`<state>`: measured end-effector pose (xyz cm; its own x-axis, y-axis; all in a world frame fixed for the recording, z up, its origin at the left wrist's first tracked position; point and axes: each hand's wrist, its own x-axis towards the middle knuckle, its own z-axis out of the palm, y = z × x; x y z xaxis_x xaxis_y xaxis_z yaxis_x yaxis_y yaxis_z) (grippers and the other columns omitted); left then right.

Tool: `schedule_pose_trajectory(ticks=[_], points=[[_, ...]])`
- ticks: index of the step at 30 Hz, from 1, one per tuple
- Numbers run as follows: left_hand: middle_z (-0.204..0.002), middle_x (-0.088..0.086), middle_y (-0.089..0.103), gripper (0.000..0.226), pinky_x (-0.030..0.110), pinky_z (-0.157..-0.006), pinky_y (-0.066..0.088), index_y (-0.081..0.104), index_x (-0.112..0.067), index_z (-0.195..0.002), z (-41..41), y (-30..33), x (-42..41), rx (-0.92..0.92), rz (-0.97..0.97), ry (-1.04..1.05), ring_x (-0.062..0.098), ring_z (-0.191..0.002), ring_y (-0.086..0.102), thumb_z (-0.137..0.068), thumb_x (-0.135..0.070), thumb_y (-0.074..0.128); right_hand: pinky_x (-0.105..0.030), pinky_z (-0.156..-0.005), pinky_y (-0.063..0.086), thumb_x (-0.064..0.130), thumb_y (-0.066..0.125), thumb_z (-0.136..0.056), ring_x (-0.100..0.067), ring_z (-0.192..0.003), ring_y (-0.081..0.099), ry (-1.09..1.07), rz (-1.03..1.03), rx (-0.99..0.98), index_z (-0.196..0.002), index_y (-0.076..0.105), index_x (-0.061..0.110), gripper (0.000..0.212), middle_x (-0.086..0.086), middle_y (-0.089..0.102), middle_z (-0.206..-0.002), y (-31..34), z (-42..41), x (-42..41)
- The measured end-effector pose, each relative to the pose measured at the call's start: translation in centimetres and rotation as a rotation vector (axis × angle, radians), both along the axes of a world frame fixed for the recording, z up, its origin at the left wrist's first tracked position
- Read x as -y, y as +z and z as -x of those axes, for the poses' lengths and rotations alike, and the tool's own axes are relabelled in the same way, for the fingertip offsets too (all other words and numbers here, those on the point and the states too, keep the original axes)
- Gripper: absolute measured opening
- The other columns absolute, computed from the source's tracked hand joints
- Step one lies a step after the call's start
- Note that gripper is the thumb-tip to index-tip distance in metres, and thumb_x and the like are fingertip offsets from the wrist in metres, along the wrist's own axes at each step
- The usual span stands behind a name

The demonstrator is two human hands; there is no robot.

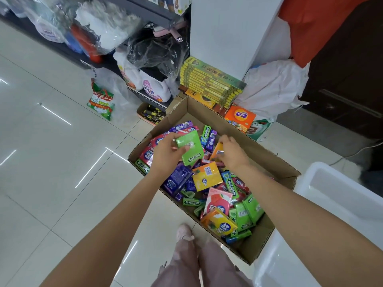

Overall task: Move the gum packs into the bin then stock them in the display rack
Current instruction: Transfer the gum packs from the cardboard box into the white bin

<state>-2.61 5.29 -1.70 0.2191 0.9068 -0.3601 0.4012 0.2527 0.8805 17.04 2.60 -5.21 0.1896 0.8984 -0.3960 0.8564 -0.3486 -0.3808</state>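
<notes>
The left hand (165,155) grasps a green Doublemint pack (189,149) and the right hand (232,153) pinches an orange pack (216,151) above the cardboard box (275,162), with the white bin (331,183) at near right, closer to the right hand.

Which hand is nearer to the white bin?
The right hand. It grips an orange pack inside the cardboard box, on the side toward the white bin. The left hand holds a green pack farther away.
</notes>
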Motion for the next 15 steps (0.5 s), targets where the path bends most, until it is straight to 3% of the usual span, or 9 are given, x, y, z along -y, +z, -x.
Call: schedule_pose_trajectory(ticks=[3,7,10,12,15], points=[[-0.099,0.005,0.063,0.026,0.042,-0.069,0.059,0.054,-0.024,-0.111,-0.8,1.0,0.5,0.027,-0.051,-0.048,0.015,-0.084,0.066,-0.088,-0.016,0.064,-0.035,-0.064,0.043,0.014,0.056,-0.092,-0.024,-0.088,0.057,-0.036,-0.162,-0.027,-0.097,0.046,0.019,0.012,-0.001,0.059,-0.095,2.1,-0.5,2.0],[-0.085,-0.008,0.058,0.027,0.033,-0.06,0.057,0.053,-0.028,-0.113,-4.0,2.9,1.5,0.026,-0.127,-0.18,0.002,-0.064,0.059,-0.091,-0.014,0.06,-0.034,-0.072,0.05,0.013,0.059,-0.089,-0.019,-0.086,0.061,-0.321,-0.402,-0.189,-0.105,0.052,0.019,0.018,0.001,0.063,-0.093,5.0,-2.7,6.2],[-0.078,0.011,0.061,0.031,0.047,-0.062,0.057,0.053,-0.035,-0.113,-8.3,4.1,2.9,0.044,-0.149,-0.275,0.021,-0.065,0.064,-0.091,-0.015,0.06,-0.017,-0.061,0.044,0.009,0.06,-0.088,-0.014,-0.072,0.059,-0.566,-0.54,-0.308,-0.113,0.054,0.02,0.028,0.008,0.058,-0.078,6.8,-5.5,10.0],[-0.066,0.011,0.053,0.033,0.048,-0.062,0.055,0.055,-0.034,-0.116,-11.9,4.3,4.4,0.028,-0.177,-0.348,0.026,-0.06,0.06,-0.09,-0.015,0.061,-0.01,-0.059,0.041,0.008,0.059,-0.088,-0.014,-0.071,0.056,-0.723,-0.621,-0.332,-0.114,0.056,0.021,0.03,0.005,0.057,-0.08,7.3,-8.0,12.8],[-0.07,0.012,0.059,0.035,0.044,-0.069,0.056,0.057,-0.035,-0.114,-17.9,4.6,7.9,0.021,-0.197,-0.461,0.03,-0.067,0.062,-0.084,-0.02,0.063,-0.023,-0.071,0.045,0.01,0.056,-0.086,-0.019,-0.08,0.056,-0.915,-0.66,-0.308,-0.118,0.059,0.025,0.035,-0.004,0.059,-0.093,6.8,-12.5,17.6]])
